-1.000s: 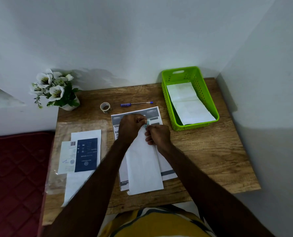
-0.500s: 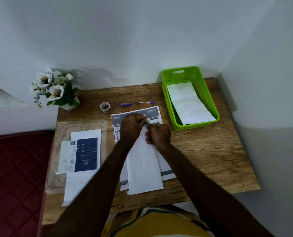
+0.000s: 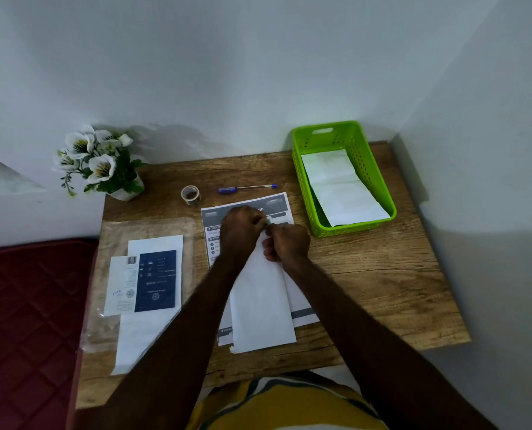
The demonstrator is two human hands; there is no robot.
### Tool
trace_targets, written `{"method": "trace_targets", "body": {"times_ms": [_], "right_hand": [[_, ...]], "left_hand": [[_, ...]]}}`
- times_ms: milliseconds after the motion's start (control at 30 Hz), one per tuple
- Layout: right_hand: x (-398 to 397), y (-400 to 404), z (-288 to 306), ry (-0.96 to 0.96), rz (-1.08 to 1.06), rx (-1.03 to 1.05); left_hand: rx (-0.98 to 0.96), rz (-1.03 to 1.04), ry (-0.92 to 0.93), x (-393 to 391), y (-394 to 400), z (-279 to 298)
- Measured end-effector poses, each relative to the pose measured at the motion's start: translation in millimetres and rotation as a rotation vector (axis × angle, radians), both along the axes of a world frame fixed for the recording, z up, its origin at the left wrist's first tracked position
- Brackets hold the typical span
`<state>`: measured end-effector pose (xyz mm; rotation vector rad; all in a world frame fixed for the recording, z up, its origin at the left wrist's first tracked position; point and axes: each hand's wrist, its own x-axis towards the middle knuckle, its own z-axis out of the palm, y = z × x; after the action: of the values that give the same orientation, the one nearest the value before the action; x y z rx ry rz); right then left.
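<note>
A long white envelope [image 3: 260,308] lies lengthwise on a printed sheet [image 3: 246,209] in the middle of the wooden table [image 3: 367,274]. Both my hands meet at the envelope's far end. My left hand [image 3: 241,232] and my right hand [image 3: 286,243] have curled fingers that pinch a small pale bit [image 3: 269,220] at that far end. What exactly the bit is cannot be told. My forearms hide the envelope's sides.
A green basket [image 3: 365,169] with white papers stands at the back right. A blue pen [image 3: 246,188] and a tape roll [image 3: 191,194] lie behind the sheet. At the left, papers with a dark blue booklet [image 3: 155,280] rest on a plastic sleeve [image 3: 112,237]. Flower pot [image 3: 102,162] stands back left.
Both hands stay at the envelope's far end and have shifted only slightly; the envelope and everything else on the table are where they were.
</note>
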<state>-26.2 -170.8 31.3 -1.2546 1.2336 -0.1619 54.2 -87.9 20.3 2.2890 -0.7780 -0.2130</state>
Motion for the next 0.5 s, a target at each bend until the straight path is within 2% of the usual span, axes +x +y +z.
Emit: {"method": "trace_targets", "body": {"times_ms": [267, 500], "right_hand": [[1.4, -0.2, 0.3, 0.021, 0.008, -0.022], [4.3, -0.9, -2.5, 0.037, -0.014, 0.005]], "left_hand": [[-0.015, 0.014, 0.026, -0.3, -1.7, 0.5], [0.009, 0.090, 0.161, 11.3, -4.1, -2.6]]}}
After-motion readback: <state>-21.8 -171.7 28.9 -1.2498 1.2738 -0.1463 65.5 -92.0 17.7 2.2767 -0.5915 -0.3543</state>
